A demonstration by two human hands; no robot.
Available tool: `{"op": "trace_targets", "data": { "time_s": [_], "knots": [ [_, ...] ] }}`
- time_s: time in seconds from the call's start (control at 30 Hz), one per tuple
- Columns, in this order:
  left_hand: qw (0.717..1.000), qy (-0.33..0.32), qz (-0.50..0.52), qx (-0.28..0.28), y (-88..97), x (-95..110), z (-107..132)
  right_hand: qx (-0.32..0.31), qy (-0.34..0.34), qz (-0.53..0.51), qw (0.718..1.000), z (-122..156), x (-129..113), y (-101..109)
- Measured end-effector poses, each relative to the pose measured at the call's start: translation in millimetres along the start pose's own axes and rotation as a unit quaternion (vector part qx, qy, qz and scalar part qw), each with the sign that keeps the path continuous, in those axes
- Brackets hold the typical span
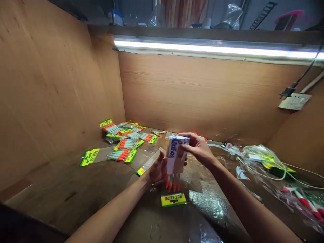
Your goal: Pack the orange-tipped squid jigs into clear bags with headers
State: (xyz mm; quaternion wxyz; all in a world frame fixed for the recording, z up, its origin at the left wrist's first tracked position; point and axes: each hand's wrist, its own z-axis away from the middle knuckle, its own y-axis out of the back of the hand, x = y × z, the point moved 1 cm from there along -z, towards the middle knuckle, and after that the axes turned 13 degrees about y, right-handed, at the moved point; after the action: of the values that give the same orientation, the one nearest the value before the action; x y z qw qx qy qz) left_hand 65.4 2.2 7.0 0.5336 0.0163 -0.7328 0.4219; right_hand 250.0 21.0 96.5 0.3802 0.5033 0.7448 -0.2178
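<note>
My right hand grips a white box or folded card with blue handwriting, thumb on its front and fingers behind its upper right side. My left hand is curled against the lower left side of the same white piece, thumb pointing up; its other fingers are partly hidden. Below the white piece show several pale fishing lures with orange tips pointing down, slightly blurred. Just under the tips is a yellow BCT LURE header card of a clear bag. Another clear bag with a yellow header lies beside my left hand.
Packed lure bags are piled at the back left, near an unfilled header bag. At right lie a clear plastic bag, a white cord and red-and-white lures. Wooden panels enclose the table; a plug hangs at right.
</note>
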Motion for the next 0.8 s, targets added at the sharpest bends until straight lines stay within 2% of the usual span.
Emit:
{"op": "trace_targets", "data": {
  "time_s": [0.1, 0.23, 0.3, 0.4, 0.47, 0.57, 0.63, 0.67, 0.7, 0.73, 0.8],
  "knots": [
    [1.000, -0.011, 0.006, 0.006, -3.9, -0.9, -1.1, 0.041, 0.025, 0.031, 0.998, -2.4, -7.5, 7.8],
    [1.000, -0.011, 0.010, 0.000, -2.5, -2.4, -2.1, 0.063, 0.010, 0.030, 0.998, -3.3, -4.1, 17.2],
    [1.000, -0.002, 0.013, -0.005, 0.5, -3.0, -2.0, 0.113, 0.028, 0.009, 0.993, -2.2, -2.3, 25.7],
    [1.000, 0.007, 0.020, -0.006, 5.7, -4.0, -1.0, 0.222, 0.066, -0.003, 0.973, 4.4, -3.1, 50.7],
    [1.000, 0.010, 0.019, -0.008, 8.3, -4.4, -0.3, 0.252, 0.050, 0.030, 0.966, 14.8, -2.7, 74.2],
    [1.000, 0.009, 0.003, -0.010, 10.1, -4.6, 0.3, 0.226, -0.026, 0.194, 0.954, 41.6, 3.0, 105.3],
    [1.000, 0.003, -0.016, -0.004, 9.4, -4.3, 0.3, 0.203, -0.051, 0.350, 0.913, 64.5, 8.9, 110.0],
    [1.000, -0.001, -0.027, 0.000, 8.3, -4.0, 0.2, 0.187, -0.056, 0.401, 0.895, 75.8, 12.3, 104.8],
    [0.999, -0.004, -0.037, 0.004, 6.7, -3.8, 0.1, 0.165, -0.067, 0.418, 0.891, 86.4, 16.2, 94.3],
    [0.999, -0.006, -0.043, 0.007, 4.8, -3.7, 0.1, 0.124, -0.097, 0.392, 0.907, 95.7, 20.8, 79.1],
    [0.999, -0.005, -0.050, 0.008, 0.2, -3.9, 0.4, -0.003, -0.209, 0.241, 0.948, 109.7, 31.1, 39.2]
  ]
}}
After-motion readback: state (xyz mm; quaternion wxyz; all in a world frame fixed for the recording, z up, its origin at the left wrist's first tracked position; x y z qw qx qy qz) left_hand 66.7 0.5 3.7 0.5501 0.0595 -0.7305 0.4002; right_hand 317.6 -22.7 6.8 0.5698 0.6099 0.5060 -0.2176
